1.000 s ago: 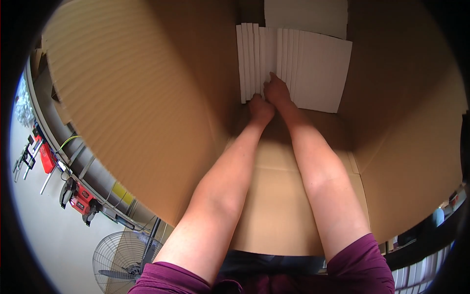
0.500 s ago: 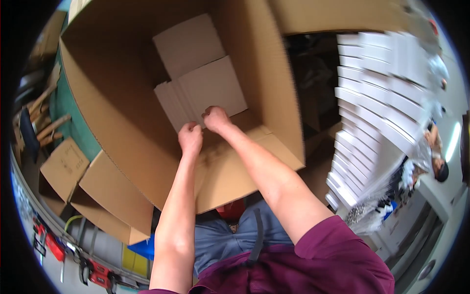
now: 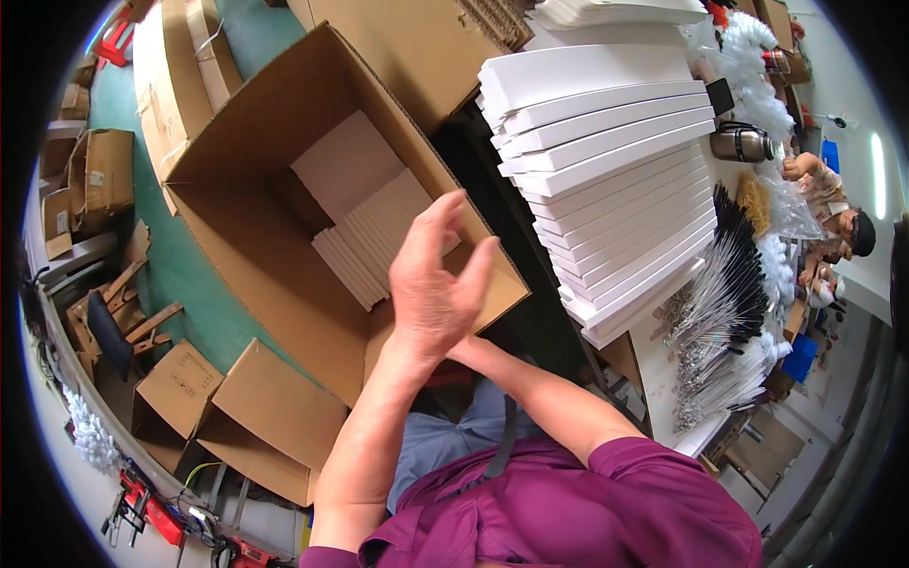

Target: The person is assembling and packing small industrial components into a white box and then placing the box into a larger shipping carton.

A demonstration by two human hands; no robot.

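My left hand (image 3: 436, 279) is raised over the near right side of a large open cardboard box (image 3: 251, 256). Its fingers are stretched and the thumb stands apart, holding nothing. Most of my right hand (image 3: 462, 348) is hidden behind the left wrist, so its fingers do not show. Inside the large box, thin white flat boxes (image 3: 365, 241) stand packed side by side on the bottom. Beyond them is a wider pale panel (image 3: 346, 166). To the right of my left hand, a tall pile of long white flat boxes (image 3: 625, 204) rests on a table.
Smaller open cartons (image 3: 275, 388) stand at the lower left, near a wooden stool (image 3: 133, 331). On the table (image 3: 658, 379) lie bundles of silvery and black bristly stems (image 3: 724, 284) and a metal flask (image 3: 743, 144). A co-worker (image 3: 838, 222) is at the far right.
Both hands have come up out of the large box toward me. The left, closed before, has opened and moved right across the right hand. The view has swung toward the white pile.
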